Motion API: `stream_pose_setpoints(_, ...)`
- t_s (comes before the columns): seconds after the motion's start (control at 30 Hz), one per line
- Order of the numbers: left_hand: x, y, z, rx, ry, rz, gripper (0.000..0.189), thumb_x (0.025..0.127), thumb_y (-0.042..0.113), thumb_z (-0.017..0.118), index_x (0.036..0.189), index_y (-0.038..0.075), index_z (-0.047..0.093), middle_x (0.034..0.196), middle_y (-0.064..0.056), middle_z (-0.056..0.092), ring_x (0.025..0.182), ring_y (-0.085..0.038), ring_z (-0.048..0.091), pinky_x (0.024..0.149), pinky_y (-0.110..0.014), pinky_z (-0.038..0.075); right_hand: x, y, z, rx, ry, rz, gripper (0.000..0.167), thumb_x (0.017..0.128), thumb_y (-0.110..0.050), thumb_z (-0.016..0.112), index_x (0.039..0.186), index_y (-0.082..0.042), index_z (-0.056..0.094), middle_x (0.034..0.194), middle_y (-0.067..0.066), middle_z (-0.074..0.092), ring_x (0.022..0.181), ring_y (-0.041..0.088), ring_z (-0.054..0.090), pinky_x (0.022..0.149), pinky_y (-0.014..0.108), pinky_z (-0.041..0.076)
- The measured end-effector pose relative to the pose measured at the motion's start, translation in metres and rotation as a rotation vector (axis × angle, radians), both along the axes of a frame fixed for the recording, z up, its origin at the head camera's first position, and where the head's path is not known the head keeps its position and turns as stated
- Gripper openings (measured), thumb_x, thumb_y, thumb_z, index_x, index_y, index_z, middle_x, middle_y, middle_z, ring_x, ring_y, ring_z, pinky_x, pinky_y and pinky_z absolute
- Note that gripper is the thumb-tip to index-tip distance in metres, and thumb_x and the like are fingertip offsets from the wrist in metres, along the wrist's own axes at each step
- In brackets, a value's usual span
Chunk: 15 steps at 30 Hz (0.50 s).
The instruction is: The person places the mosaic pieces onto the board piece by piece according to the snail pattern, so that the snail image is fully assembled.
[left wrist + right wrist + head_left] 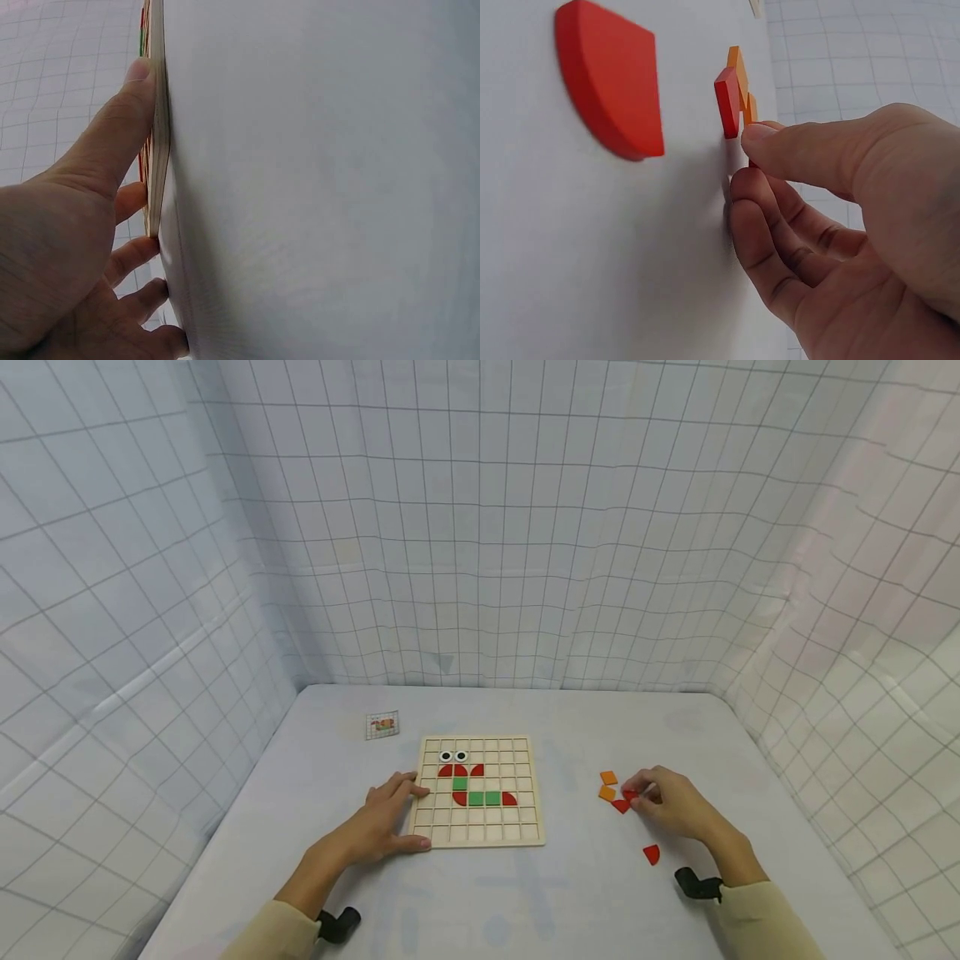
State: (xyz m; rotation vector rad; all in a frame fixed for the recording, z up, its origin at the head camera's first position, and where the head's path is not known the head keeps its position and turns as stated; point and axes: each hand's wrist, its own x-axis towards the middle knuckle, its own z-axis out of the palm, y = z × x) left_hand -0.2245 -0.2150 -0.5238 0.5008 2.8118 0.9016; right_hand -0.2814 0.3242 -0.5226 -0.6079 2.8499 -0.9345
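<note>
A pale wooden grid board (483, 836) lies on the table, holding red quarter-circle tiles, green square tiles (476, 798) and two googly-eye pieces (453, 757). My left hand (378, 822) rests at its left side, fingers spread, the thumb on the near left corner. To the right, my right hand (671, 802) pinches a red tile (631, 794) between thumb and fingers, most of it hidden in the right wrist view. Another red tile (621, 806) and two orange tiles (608, 777) lie beside those fingertips. A loose red quarter-circle tile (611, 79) sits nearer my wrist.
A small picture card (382, 725) with a coloured figure on a grid lies behind the board to the left. The white table (577, 893) is enclosed at the back and sides by white grid-patterned curtains (487, 527).
</note>
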Motion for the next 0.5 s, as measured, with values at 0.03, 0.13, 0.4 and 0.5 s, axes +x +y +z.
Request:
stream_pose_setpoints(0.03, 0.000, 0.000, 0.000, 0.000, 0.000, 0.000, 0.079, 0.093, 0.041, 0.100, 0.154, 0.011, 0.060, 0.183, -0.025, 0.040, 0.172, -0.056, 0.038, 0.136, -0.091, 0.019, 0.000, -0.001, 0.000, -0.001, -0.001, 0.001, 0.018, 0.105, -0.007, 0.085, 0.123, -0.012, 0.082, 0.118, 0.005, 0.078, 0.099, 0.014, 0.076, 0.086, 0.024, 0.064)
stream_pose_setpoints(0.13, 0.000, 0.000, 0.000, -0.004, -0.001, 0.003, 0.080, 0.093, 0.041, 0.101, 0.154, 0.012, 0.060, 0.184, -0.025, 0.040, 0.173, -0.056, 0.038, 0.136, -0.091, 0.019, -0.001, -0.004, 0.003, -0.001, 0.009, 0.004, 0.018, 0.105, -0.008, 0.085, 0.122, -0.010, 0.082, 0.119, 0.006, 0.079, 0.099, 0.014, 0.076, 0.087, 0.023, 0.064)
stream_pose_setpoints(0.4, 0.000, 0.000, -0.001, -0.012, -0.003, 0.010, 0.080, 0.093, 0.043, 0.101, 0.155, 0.014, 0.060, 0.184, -0.024, 0.040, 0.173, -0.054, 0.038, 0.136, -0.091, 0.019, -0.002, -0.016, 0.012, -0.037, 0.071, 0.049, 0.018, 0.103, -0.009, 0.089, 0.120, -0.007, 0.081, 0.117, 0.007, 0.078, 0.095, 0.013, 0.077, 0.084, 0.021, 0.066)
stream_pose_setpoints(0.5, 0.000, 0.000, -0.001, -0.011, -0.002, 0.008, 0.080, 0.093, 0.043, 0.100, 0.156, 0.013, 0.060, 0.184, -0.024, 0.040, 0.173, -0.055, 0.038, 0.136, -0.091, 0.019, -0.001, -0.022, 0.016, -0.052, 0.075, 0.071, 0.018, 0.104, -0.007, 0.088, 0.120, -0.006, 0.080, 0.117, 0.008, 0.077, 0.095, 0.012, 0.077, 0.084, 0.022, 0.066)
